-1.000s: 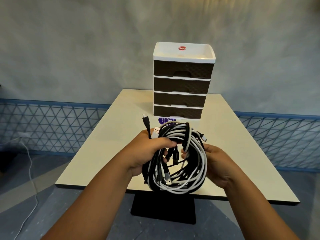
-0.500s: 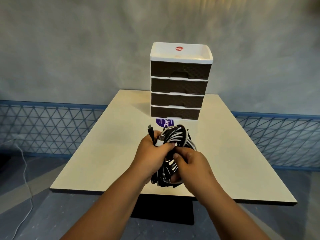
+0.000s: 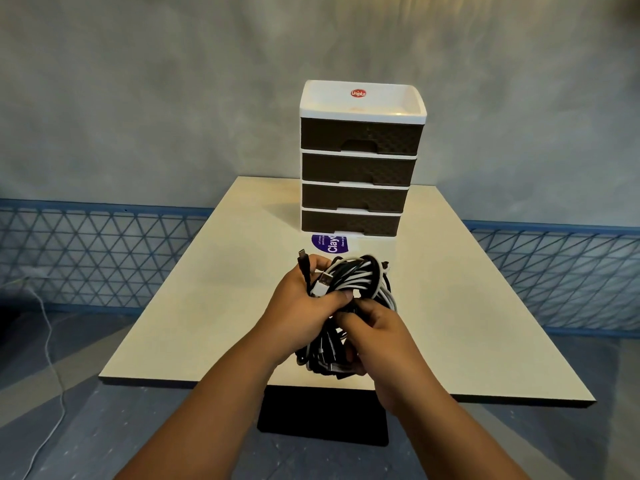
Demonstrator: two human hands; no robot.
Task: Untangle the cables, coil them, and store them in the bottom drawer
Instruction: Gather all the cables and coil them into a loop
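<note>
Currently: cable bundle (image 3: 360, 282), black and white, held just in front of the drawer unit (image 3: 360, 161). Your left hand (image 3: 304, 310) grips it; your right hand (image 3: 377, 337) pinches strands. Risk: plugs snag, loops spill. Bottom drawer (image 3: 349, 223) closed. Labels: "Uniplus" sticker (image 3: 358, 93); purple label (image 3: 329, 243), "Clay…".

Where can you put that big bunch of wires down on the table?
Bare table lies left of the left hand and right of the right hand. It is crowded ahead, where the cables near the purple sticker and drawer unit.
</note>
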